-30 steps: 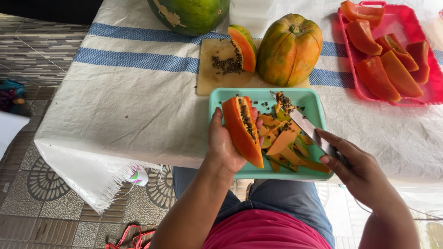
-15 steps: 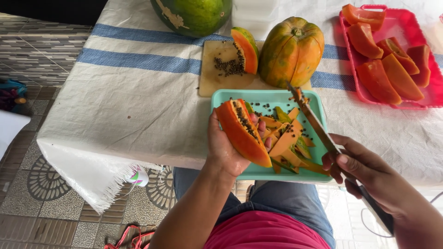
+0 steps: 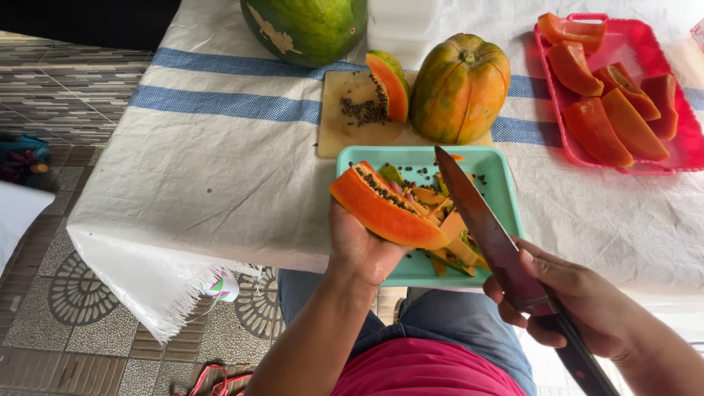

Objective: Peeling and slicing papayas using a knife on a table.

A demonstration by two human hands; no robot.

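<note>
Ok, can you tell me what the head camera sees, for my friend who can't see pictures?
A person's left hand holds an orange papaya slice with black seeds over a teal plastic tray of peels, while the right hand grips a long kitchen knife. Behind sit a whole green-orange papaya and a red tray of peeled slices.

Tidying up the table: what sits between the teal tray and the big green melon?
In the head view, a wooden cutting board with papaya seeds and a papaya slice.
</note>
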